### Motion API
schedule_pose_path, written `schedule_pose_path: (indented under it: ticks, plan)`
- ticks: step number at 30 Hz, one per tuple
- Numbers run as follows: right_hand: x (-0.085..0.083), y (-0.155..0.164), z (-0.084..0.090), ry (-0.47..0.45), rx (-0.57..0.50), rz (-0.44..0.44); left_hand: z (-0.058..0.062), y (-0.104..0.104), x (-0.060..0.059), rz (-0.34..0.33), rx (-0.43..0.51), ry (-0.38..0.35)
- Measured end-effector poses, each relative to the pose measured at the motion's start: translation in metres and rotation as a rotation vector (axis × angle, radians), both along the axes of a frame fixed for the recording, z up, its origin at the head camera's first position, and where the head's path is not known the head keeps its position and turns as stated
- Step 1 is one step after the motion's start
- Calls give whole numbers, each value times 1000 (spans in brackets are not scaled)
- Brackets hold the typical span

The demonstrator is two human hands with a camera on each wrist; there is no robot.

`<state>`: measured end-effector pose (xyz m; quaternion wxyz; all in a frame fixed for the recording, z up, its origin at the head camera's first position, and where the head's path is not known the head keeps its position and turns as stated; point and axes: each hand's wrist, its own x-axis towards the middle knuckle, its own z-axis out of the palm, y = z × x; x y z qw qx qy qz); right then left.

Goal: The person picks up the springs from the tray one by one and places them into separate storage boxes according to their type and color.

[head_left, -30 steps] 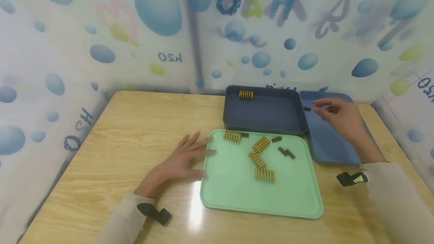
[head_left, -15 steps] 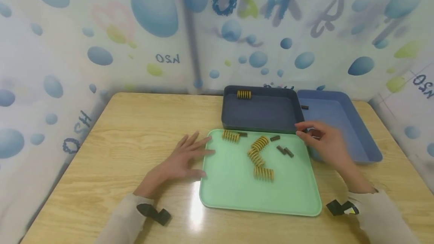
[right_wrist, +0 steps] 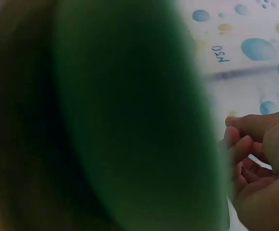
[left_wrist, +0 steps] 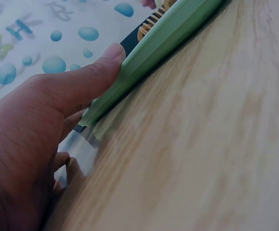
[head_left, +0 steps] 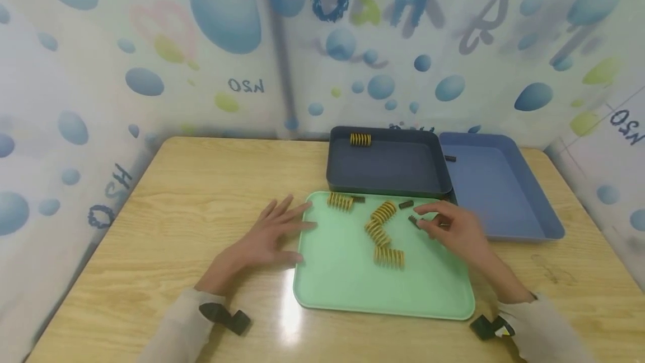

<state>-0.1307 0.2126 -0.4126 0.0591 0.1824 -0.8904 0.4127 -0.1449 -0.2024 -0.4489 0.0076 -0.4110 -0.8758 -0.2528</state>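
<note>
Bubble-print curtains ring the wooden bench (head_left: 201, 195) in the head view, where the left hand (head_left: 267, 237) lies flat at the green tray's (head_left: 342, 279) 9 o'clock edge while the right hand (head_left: 453, 228) reaches, fingers curled, the small dark spring (head_left: 414, 221) at the tray's 1 o'clock; the left wrist view shows the thumb (left_wrist: 88, 72) pressing the tray rim, and the right wrist view shows loosely curled fingers (right_wrist: 245, 144) gripping nothing visible.

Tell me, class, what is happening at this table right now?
A person is working over a green tray of yellow springs and small dark springs. The left hand lies flat against the tray's left edge. The right hand reaches for a dark spring on the tray. Behind sit a dark tray and a blue tray.
</note>
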Motion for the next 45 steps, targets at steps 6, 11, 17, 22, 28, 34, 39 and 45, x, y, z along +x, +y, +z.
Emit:
schedule_pose_path:
  ticks: [6, 11, 17, 22, 28, 34, 39, 45]
  plan:
    - [-2, -5, -6, 115, 105, -26, 2, -1, 0, 4, 1, 9]
    - [-5, -5, -11, 154, 142, -42, 2, -1, -1, 3, 0, 11]
    - [-5, -6, -15, 168, 134, -49, 2, 1, -3, 7, -13, 3]
    - [-6, -7, -19, 189, 154, -29, 1, 1, -2, 11, -11, -7]
    - [-5, -9, -22, 206, 157, 22, 2, 1, -2, 4, -3, 5]
    - [-3, -9, -25, 191, 150, 45, 1, 1, -2, 1, -7, 5]
    - [1, -9, -24, 186, 146, 48, 0, 1, -1, 1, -6, 3]
    - [5, -7, -25, 189, 144, 46, -1, 1, -1, 0, -4, 8]
